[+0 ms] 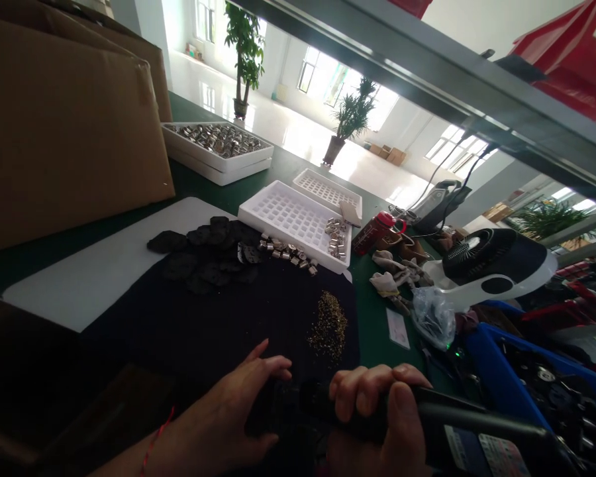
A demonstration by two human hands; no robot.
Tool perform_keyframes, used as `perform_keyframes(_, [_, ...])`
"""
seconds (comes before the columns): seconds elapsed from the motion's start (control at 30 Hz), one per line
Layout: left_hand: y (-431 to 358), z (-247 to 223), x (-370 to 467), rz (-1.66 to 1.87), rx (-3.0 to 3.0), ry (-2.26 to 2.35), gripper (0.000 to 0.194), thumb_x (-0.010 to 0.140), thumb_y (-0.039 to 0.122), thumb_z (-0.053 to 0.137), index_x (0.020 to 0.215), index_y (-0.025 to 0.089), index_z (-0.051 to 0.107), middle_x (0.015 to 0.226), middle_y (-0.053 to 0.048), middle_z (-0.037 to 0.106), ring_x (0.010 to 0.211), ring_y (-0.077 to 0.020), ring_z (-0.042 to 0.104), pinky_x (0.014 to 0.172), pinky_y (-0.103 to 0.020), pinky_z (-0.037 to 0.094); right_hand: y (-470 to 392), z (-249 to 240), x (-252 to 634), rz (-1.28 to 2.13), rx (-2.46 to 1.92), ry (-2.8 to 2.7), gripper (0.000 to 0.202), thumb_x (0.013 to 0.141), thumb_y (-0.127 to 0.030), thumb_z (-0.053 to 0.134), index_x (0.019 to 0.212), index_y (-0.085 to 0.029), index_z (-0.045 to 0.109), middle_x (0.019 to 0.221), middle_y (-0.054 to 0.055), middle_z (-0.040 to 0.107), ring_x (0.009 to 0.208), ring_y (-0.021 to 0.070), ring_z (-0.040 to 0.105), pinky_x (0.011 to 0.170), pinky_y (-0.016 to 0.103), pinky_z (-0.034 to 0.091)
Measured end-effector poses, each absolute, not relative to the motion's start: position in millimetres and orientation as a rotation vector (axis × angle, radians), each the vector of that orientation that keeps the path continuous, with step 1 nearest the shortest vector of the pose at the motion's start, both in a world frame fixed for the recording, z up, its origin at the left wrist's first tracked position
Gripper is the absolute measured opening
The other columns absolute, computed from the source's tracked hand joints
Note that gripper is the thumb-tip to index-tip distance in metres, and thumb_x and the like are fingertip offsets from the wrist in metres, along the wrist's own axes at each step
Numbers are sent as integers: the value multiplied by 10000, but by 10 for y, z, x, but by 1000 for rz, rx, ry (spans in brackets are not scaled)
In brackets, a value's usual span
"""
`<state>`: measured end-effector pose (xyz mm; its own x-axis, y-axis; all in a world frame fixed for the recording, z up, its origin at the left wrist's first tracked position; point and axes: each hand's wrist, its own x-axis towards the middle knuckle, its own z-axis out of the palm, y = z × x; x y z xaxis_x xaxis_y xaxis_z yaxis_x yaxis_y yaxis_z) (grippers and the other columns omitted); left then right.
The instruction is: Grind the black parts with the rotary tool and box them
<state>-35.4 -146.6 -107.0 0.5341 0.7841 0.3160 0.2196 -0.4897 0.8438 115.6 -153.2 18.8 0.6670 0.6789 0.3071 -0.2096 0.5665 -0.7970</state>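
Note:
Wrapped round a black electric screwdriver (477,424) with labels on its side is my right hand (377,411); the tool's front end points left into shadow. My left hand (228,404), with a red string at the wrist, curls in a C shape facing that end. Something dark lies between its thumb and fingers, too dim to make out. Beyond the hands, a pile of tiny brass-coloured screws (330,324) is spread on a dark cloth (248,318). Black flat parts (218,255) are heaped farther left, beside several small silver metal cylinders (288,252).
White gridded trays (288,215) stand behind the cloth; another tray (218,142) is full of metal parts. A cardboard box (74,126) rises at left. At right are a red bottle (372,233), gloves (395,271), a fan (496,265) and a blue bin (501,371). A shelf beam (427,73) crosses overhead.

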Motion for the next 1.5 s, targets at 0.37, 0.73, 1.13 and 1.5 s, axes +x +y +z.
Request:
perform_keyframes(0.37, [-1455,-1062,-298,995,1997,784,996,668,86,732,1536,368,335,1292,14,727,1229,-273,732,1326,-546,316,-1507,162,1106,603,-854,-722,112,923,-307,774,929,-240,684,576,-101,583,400,80,521,449,213,508])
perform_keyframes(0.73, [-1393,-765,-362,767,1932,803,777,713,81,743,1410,284,466,1333,-49,754,1310,-317,705,1325,-545,314,-1454,216,983,630,-892,-800,196,931,-254,784,843,-216,613,582,-106,567,419,72,531,472,214,527])
perform_keyframes(1.13, [-1374,-848,-367,786,1912,766,828,687,62,774,1418,273,446,1350,-51,735,1315,-306,695,1340,-552,269,-1453,149,975,688,-937,-916,191,979,-241,757,874,-217,599,657,-106,527,456,59,530,482,202,512])
perform_keyframes(1.5, [-1403,-760,-389,785,1862,767,882,692,68,769,1481,259,424,1342,-47,706,1360,-295,647,1355,-561,204,-1710,301,1786,730,-916,-486,225,836,-405,803,924,-263,654,576,-101,489,450,90,450,493,237,523])
